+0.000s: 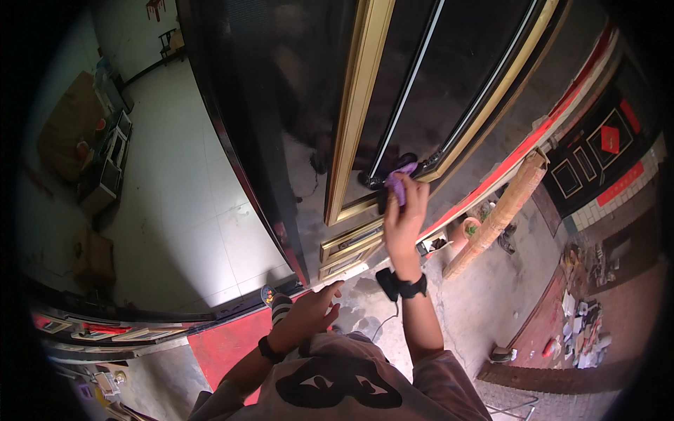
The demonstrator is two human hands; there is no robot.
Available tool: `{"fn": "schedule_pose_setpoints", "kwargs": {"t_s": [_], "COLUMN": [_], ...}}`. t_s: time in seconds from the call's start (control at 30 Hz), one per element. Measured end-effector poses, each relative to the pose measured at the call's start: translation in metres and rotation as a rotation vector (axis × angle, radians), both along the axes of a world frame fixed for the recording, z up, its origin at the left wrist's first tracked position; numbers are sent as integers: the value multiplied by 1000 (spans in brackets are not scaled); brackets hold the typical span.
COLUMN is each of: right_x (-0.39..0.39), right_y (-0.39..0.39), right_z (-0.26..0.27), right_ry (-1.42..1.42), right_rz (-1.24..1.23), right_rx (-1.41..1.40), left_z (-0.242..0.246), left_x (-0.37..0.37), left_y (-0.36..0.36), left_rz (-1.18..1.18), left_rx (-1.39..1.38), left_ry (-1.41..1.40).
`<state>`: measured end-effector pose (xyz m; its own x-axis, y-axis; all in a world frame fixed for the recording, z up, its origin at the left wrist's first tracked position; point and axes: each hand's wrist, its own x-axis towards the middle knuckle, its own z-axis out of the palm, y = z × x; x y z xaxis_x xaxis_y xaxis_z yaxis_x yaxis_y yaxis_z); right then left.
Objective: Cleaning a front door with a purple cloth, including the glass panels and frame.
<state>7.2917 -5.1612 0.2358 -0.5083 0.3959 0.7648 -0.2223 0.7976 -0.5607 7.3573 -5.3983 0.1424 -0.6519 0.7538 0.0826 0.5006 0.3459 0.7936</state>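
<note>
My right hand [406, 213] holds a bunched purple cloth [398, 184] against the lower part of a dark, glossy door panel [421, 105]. The cloth lies between the lower ends of two pale vertical strips, near black ornamental fittings [373, 180]. Gold-coloured moulding [358, 116] frames the panel. My left hand [316, 308] is low in front of my body, its fingers apart and nothing in it, below the small gold-framed panels [352, 250] at the door's bottom. Each wrist wears a black band, and a cable hangs from the right one.
Left of the door, an opening shows a tiled floor [210, 210], a low cabinet [108, 163] and a cardboard box [93, 258]. A red mat [231, 342] lies at the threshold. To the right stand a wrapped post [495, 216] and a potted plant [466, 231]; a rubbish pile [582, 331] lies beyond.
</note>
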Motion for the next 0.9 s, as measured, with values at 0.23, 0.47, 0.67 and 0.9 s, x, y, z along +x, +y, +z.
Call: {"fn": "schedule_pose_setpoints", "kwargs": {"t_s": [0.23, 0.47, 0.67, 0.9], "right_x": [3, 1, -3, 11], "right_y": [-11, 7, 47, 28], "right_z": [-2, 1, 9, 27], "right_ry": [-23, -1, -42, -143], "right_rz": [-12, -35, -151, 90], "right_rx": [-19, -23, 70, 514], "left_z": [-13, -21, -23, -39], "left_x": [-2, 2, 16, 24], "left_y": [-7, 5, 13, 22], "left_rz": [5, -119, -216, -325], "left_rx": [7, -67, -174, -146], "left_ry": [-41, -19, -47, 86]}}
